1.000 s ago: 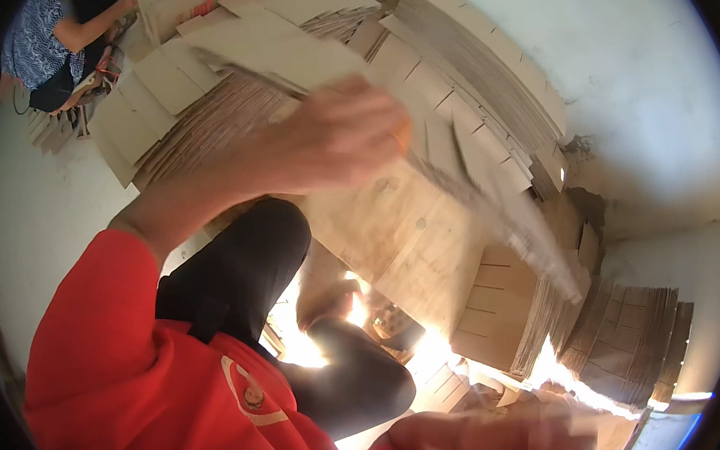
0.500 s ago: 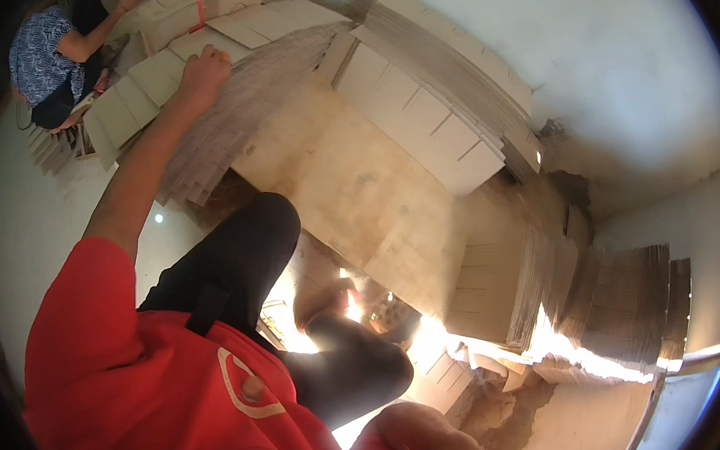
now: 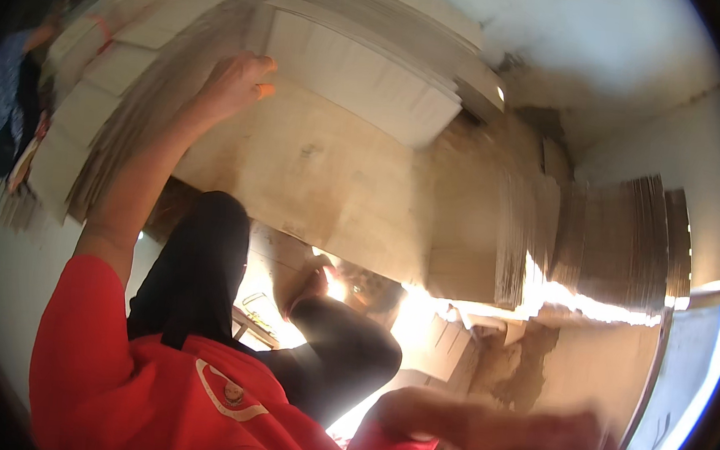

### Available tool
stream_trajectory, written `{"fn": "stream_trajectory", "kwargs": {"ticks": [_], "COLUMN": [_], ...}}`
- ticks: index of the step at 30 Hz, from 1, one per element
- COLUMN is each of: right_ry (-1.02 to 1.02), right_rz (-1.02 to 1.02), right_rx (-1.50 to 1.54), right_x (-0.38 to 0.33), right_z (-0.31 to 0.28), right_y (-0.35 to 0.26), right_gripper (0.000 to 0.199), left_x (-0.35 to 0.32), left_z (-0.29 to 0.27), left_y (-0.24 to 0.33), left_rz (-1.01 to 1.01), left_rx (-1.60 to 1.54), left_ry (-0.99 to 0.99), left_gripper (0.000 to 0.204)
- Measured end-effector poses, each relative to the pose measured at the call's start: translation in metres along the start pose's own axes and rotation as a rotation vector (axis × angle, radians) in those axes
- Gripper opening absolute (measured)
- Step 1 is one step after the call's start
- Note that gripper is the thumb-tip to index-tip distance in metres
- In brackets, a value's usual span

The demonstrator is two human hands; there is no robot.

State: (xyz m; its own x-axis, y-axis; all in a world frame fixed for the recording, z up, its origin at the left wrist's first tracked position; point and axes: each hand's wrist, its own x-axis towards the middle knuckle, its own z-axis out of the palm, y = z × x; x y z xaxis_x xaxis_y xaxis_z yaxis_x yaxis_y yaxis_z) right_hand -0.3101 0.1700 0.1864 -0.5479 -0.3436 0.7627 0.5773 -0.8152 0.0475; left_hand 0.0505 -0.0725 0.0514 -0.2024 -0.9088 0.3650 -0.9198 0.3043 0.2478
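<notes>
My left hand (image 3: 234,88) reaches up and forward, its fingers curled over the edge of a large flat cardboard sheet (image 3: 322,171) that lies before me. An orange cover shows on one fingertip. Just left of the hand is a fanned pile of ribbed cardboard sheets (image 3: 144,123). Above the hand lies a stack of folded pale box blanks (image 3: 363,77). My right hand (image 3: 529,441) is low at the lower right, blurred, fingers stretched toward the right with nothing seen in it. My red shirt (image 3: 128,376) and black-trousered legs (image 3: 204,272) fill the lower left.
More stacks of cardboard sheets (image 3: 620,245) stand on edge at the right, against a pale wall (image 3: 609,67). Another person (image 3: 5,112) in dark and blue clothes sits at the far left beside further box piles (image 3: 105,27). Bright sunlight falls on the floor (image 3: 421,314) near my feet.
My left hand carried a sheet to the far-left pile, then came back right to the edge of the large flat sheet. My right hand moved out to the lower right.
</notes>
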Motion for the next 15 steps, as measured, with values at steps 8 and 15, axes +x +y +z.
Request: {"fn": "stream_trajectory", "kwargs": {"ticks": [8, 15], "right_ry": [-0.625, -0.869], "right_rz": [0.471, 0.513], "right_rx": [-2.695, -2.601], "right_x": [-0.018, -0.016], "right_z": [-0.216, -0.271], "right_y": [0.026, -0.012], "right_gripper": [0.049, 0.058], "left_x": [0.053, 0.145], "left_z": [0.111, 0.151], "left_y": [0.073, 0.084], "left_rz": [0.311, 0.384], "left_rx": [-0.314, -0.164], "left_ry": [-0.025, 0.098], "left_gripper": [0.033, 0.034]}}
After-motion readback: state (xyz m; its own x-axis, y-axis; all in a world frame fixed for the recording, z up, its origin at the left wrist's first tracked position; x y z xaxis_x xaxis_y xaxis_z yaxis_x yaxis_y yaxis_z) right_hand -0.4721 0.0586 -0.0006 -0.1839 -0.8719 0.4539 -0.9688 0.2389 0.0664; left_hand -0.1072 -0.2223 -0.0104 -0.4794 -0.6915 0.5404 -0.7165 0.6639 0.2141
